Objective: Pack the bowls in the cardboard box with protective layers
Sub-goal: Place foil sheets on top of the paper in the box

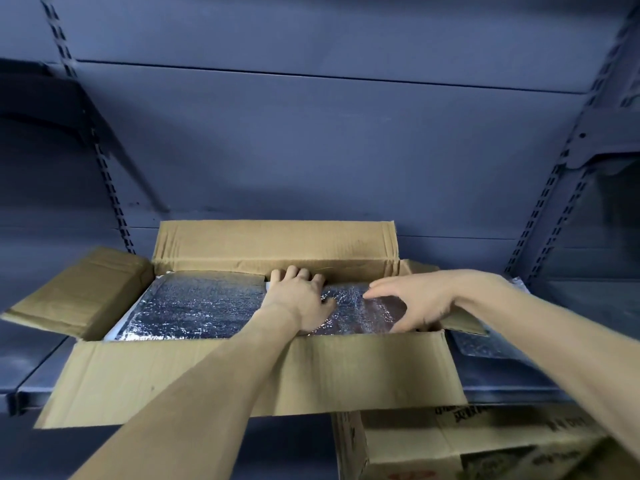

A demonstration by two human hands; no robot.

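Resting on grey metal shelf (519,386), open cardboard box (277,375), slotted uprights (107,188) behind

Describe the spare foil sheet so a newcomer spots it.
Find the open box on the grey shelf. Right of it, a foil sheet lies on the shelf. Unlike the foil inside the box, it sits outside, partly under the right flap.

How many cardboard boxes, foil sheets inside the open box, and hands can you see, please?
Cardboard boxes: 2, open box and lower box
Foil sheets in it: 2, left sheet and right sheet
Hands: 2, left hand and right hand
Total: 6
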